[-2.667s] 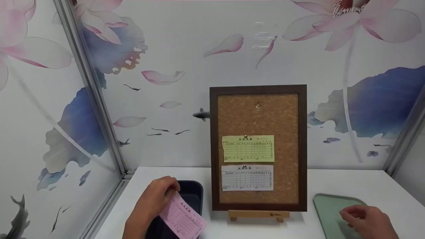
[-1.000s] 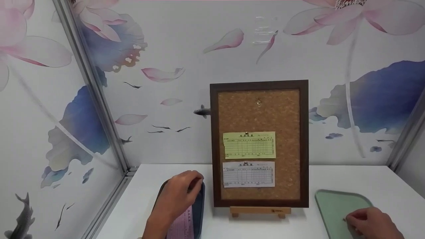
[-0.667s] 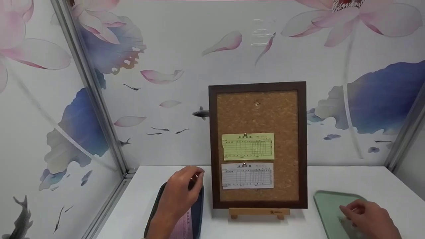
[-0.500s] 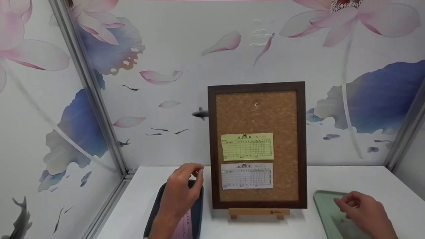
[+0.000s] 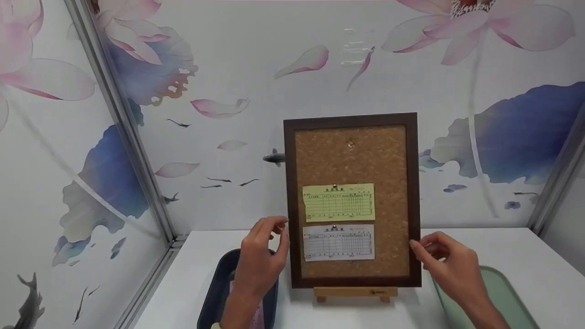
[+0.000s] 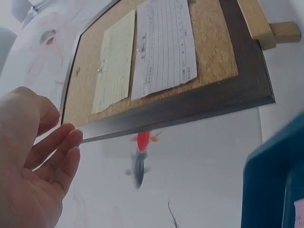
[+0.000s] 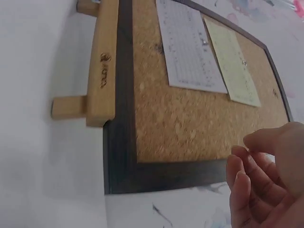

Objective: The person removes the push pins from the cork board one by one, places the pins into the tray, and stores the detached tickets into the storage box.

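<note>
A brown-framed corkboard [image 5: 352, 169] stands on a small wooden easel [image 5: 355, 292]. A yellow form slip [image 5: 339, 208] is pinned to it above a white form slip [image 5: 339, 249]. My left hand [image 5: 263, 260] is at the board's left edge, fingers loosely bent and holding nothing visible. At the right edge is my right hand [image 5: 450, 265], thumb and fingers curved; in the right wrist view its fingertips [image 7: 237, 156] are close to the frame, and contact cannot be told. Partly hidden by the left forearm, a pink slip [image 5: 258, 315] lies in a dark blue tray [image 5: 219, 283].
A pale green tray [image 5: 507, 292] lies to the right, partly behind my right arm. Another pin [image 5: 350, 145] sits high on the cork. White table [image 5: 365, 315] extends in front of the easel, and a painted wall [image 5: 228, 68] rises behind.
The pink slip, held by my left hand in the oldest frame, now lies in the dark tray. Both hands have risen to the board's sides, the right one leaving the green tray.
</note>
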`<state>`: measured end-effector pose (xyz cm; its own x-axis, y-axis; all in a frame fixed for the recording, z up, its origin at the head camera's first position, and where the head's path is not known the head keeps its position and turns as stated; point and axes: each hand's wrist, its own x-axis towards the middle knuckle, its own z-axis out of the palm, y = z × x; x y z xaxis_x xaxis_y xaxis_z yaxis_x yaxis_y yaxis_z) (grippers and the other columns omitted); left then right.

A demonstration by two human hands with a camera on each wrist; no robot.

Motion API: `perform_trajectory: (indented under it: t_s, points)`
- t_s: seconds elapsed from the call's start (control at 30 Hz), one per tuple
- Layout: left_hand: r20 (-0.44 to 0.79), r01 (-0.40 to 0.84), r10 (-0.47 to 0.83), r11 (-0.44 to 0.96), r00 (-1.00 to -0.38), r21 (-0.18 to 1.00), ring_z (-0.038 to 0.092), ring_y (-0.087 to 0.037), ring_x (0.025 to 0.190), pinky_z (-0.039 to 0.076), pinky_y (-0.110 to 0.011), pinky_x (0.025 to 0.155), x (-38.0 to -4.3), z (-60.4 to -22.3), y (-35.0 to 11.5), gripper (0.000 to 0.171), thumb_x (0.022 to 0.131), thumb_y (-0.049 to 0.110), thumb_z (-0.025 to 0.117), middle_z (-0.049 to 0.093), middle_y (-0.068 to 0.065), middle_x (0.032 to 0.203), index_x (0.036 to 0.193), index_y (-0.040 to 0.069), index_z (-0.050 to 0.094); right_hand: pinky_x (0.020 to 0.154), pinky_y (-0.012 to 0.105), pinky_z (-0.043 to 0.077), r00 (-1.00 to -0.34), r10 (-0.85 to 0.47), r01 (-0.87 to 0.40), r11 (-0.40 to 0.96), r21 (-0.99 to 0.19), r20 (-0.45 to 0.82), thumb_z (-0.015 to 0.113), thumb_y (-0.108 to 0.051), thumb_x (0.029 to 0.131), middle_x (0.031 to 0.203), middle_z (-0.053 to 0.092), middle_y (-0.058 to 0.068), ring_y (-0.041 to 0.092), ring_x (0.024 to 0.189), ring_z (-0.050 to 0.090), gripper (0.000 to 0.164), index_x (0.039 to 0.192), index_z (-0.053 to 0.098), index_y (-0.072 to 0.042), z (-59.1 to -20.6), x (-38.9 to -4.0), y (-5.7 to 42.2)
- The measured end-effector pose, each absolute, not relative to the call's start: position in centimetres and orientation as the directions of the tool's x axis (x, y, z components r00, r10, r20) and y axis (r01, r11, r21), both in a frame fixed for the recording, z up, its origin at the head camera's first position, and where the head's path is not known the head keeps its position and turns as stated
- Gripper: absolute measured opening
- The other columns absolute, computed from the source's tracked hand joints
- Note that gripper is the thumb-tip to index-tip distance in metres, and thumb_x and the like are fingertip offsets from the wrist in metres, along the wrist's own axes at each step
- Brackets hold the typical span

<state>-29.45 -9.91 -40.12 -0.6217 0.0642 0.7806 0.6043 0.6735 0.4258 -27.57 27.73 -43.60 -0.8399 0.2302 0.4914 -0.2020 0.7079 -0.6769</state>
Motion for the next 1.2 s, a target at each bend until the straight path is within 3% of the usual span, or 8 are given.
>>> perform_trajectory:
  t_s: [0.33,0.57,0.83,1.0,1.2]
  points:
    - [0.794,0.621,0.007,0.627,-0.608,0.47,0.069,-0.016,0.102,0.064,-0.035,0.088,-30.4,-39.8,-6.7,0.015,0.103,0.013,0.073,0.07,0.002,0.113,0.118,0.014,0.073,0.067,0.02,0.057,-0.796,0.15,-0.384,0.623,-0.681,0.586,0.081,-0.024,0.1,0.092,0.078,-0.004,0.008,0.076,0.068,0.008,0.105,0.079,-0.019,-42.1,-28.6,22.5]
    - [0.775,0.564,-0.055,0.654,-0.63,0.504,0.066,-0.012,0.116,0.06,-0.033,0.101,-31.6,-40.3,-5.7,0.012,0.101,0.017,0.076,0.069,0.004,0.12,0.114,0.018,0.076,0.077,0.018,0.06,-0.75,0.139,-0.474,0.569,-0.672,0.647,0.084,-0.019,0.097,0.102,0.08,-0.005,0.009,0.09,0.072,0.016,0.112,0.08,-0.018,-41.5,-29.5,20.0]
    - [0.738,0.503,-0.12,0.659,-0.665,0.56,0.061,-0.022,0.13,0.06,-0.038,0.104,-32.5,-40.9,-4.6,0.013,0.099,0.02,0.08,0.069,-0.002,0.134,0.111,0.014,0.082,0.076,0.024,0.063,-0.716,0.099,-0.558,0.514,-0.651,0.691,0.084,-0.013,0.095,0.105,0.081,-0.003,0.01,0.093,0.074,0.02,0.115,0.08,-0.01,-41.8,-30.8,17.8]
    - [0.782,0.5,-0.14,0.698,-0.607,0.513,0.06,-0.025,0.131,0.058,-0.043,0.106,-33.4,-41.1,-3.7,0.016,0.097,0.023,0.084,0.067,-0.005,0.141,0.109,0.014,0.081,0.076,0.027,0.064,-0.67,0.101,-0.593,0.522,-0.613,0.735,0.084,-0.01,0.095,0.106,0.081,-0.004,0.01,0.093,0.074,0.021,0.115,0.08,-0.008,-42.0,-31.6,16.9]
    - [0.829,0.489,-0.171,0.738,-0.532,0.465,0.054,-0.034,0.138,0.048,-0.054,0.115,-34.5,-41.5,-3.4,0.026,0.092,0.025,0.089,0.058,-0.013,0.152,0.112,0.012,0.08,0.079,0.032,0.064,-0.675,0.125,-0.574,0.531,-0.624,0.727,0.084,-0.015,0.096,0.105,0.081,-0.006,0.011,0.093,0.076,0.02,0.116,0.081,-0.013,-41.9,-32.2,16.1]
